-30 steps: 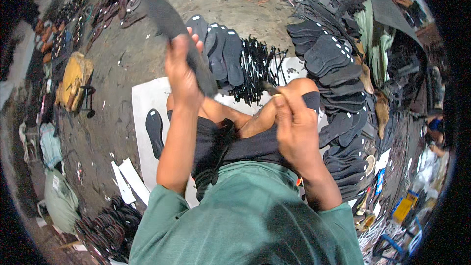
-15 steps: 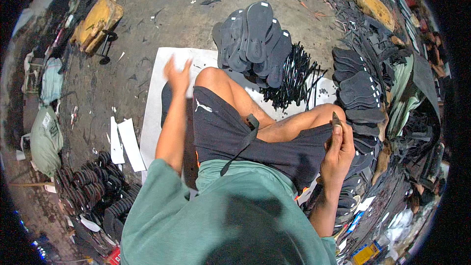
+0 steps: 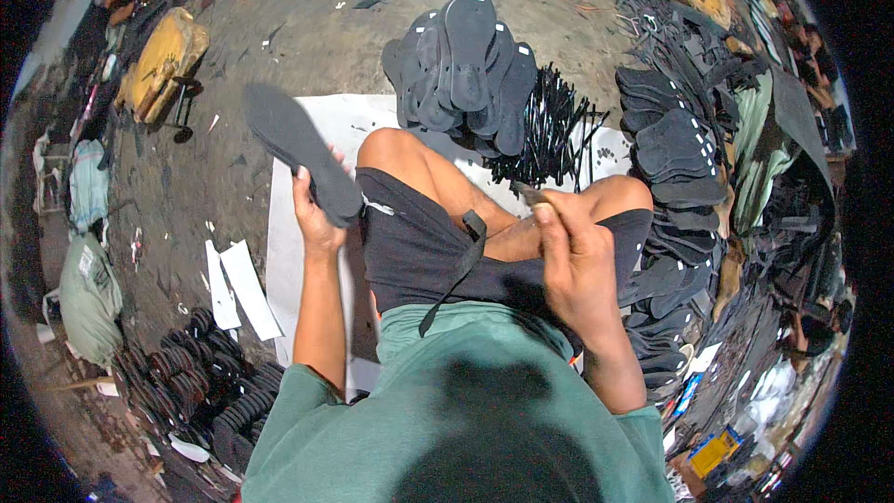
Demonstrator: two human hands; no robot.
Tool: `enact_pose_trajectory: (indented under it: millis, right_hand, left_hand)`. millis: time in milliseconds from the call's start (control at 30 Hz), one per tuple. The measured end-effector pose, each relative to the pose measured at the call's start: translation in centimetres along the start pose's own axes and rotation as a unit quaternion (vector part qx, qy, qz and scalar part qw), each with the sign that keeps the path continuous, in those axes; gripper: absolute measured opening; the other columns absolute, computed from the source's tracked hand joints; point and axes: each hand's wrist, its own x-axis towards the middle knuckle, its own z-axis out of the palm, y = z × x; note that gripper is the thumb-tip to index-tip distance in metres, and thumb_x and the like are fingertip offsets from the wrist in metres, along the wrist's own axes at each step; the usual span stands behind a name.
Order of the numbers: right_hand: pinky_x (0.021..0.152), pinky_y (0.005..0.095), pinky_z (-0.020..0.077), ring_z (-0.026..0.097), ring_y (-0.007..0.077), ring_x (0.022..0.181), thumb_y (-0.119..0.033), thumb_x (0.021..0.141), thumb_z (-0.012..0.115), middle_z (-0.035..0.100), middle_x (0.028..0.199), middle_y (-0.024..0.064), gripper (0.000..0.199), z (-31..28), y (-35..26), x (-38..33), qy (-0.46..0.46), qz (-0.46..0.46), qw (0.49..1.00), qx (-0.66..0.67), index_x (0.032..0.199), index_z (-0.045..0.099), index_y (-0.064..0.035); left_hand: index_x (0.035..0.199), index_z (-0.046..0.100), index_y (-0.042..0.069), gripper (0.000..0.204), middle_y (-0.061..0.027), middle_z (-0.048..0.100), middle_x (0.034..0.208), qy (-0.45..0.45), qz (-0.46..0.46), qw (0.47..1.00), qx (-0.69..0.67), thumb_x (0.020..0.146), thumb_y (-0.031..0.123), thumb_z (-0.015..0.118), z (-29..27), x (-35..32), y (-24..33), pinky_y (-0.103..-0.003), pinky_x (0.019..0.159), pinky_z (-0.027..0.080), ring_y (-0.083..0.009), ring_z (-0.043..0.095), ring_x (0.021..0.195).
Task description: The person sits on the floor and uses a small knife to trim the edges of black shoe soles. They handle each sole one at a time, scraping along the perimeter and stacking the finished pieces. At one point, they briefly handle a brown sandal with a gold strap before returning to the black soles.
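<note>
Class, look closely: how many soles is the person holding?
1. The sole is in the left hand, to the left of the knees; the right hand holds a small pointed tool instead. Another sole could be hidden behind the held one.

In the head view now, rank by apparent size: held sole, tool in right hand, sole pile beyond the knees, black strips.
1. Sole pile
2. Held sole and black strips: similar; nearness to camera makes ranking unsure
3. Tool
</note>
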Motion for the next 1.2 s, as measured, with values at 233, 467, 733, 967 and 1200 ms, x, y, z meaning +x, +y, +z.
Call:
enact_pose_trajectory:
  millis: [233, 467, 733, 967, 1200]
  right_hand:
    - [0.055, 0.0554, 0.05, 0.067, 0.0441, 0.062, -0.025, 0.104, 0.057, 0.066, 0.068, 0.0205, 0.015, 0.5, -1.4, 1.1, -0.024, -0.045, 0.999, -0.016, 0.111, 0.061, -0.0119]
    - [0.054, 0.0558, 0.0505, 0.067, 0.0436, 0.062, -0.024, 0.104, 0.057, 0.066, 0.069, 0.0203, 0.014, -1.8, -1.2, 0.1, 0.016, -0.057, 0.998, -0.022, 0.104, 0.059, -0.0103]
    - [0.056, 0.0477, 0.052, 0.069, 0.0404, 0.069, -0.016, 0.103, 0.06, 0.068, 0.076, 0.0157, 0.012, -3.5, -1.5, -1.3, 0.003, -0.055, 0.995, -0.079, 0.111, 0.063, -0.0086]
    - [0.057, 0.0478, 0.0532, 0.071, 0.0388, 0.069, -0.017, 0.103, 0.06, 0.07, 0.072, 0.0145, 0.012, -4.1, -1.5, -2.0, -0.03, -0.049, 0.996, -0.066, 0.11, 0.061, -0.0083]
    - [0.057, 0.0526, 0.0527, 0.069, 0.0423, 0.068, -0.017, 0.102, 0.059, 0.069, 0.079, 0.0183, 0.01, -3.6, -1.0, -3.9, -0.022, -0.062, 0.996, -0.06, 0.104, 0.058, -0.0069]
  left_hand:
    - [0.153, 0.039, 0.002, 0.084, -0.0173, 0.052, 0.149, -0.154, 0.047, 0.982, -0.101, 0.1, 0.066, 0.05, 20.2, -2.8, 1.9, -0.045, 0.104, 0.053, -0.0291, 0.061, 0.123]
    - [0.152, 0.04, -0.002, 0.085, -0.0162, 0.051, 0.151, -0.271, 0.062, 0.96, -0.039, 0.098, 0.062, 0.058, 24.8, -7.0, 1.0, -0.042, 0.112, 0.046, -0.0255, 0.057, 0.131]
    - [0.147, 0.046, -0.005, 0.074, -0.0194, 0.054, 0.148, -0.283, 0.082, 0.955, -0.027, 0.101, 0.05, 0.063, 25.3, -8.3, 0.2, -0.043, 0.108, 0.049, -0.0278, 0.062, 0.126]
    - [0.144, 0.052, -0.004, 0.069, -0.0222, 0.057, 0.146, -0.297, 0.108, 0.948, 0.026, 0.1, 0.047, 0.065, 25.0, -9.1, 0.3, -0.043, 0.106, 0.052, -0.0286, 0.064, 0.124]
    - [0.149, 0.043, -0.003, 0.082, -0.0195, 0.055, 0.146, -0.234, 0.079, 0.969, 0.011, 0.1, 0.062, 0.055, 26.0, -10.3, 0.5, -0.042, 0.1, 0.054, -0.0272, 0.064, 0.12]
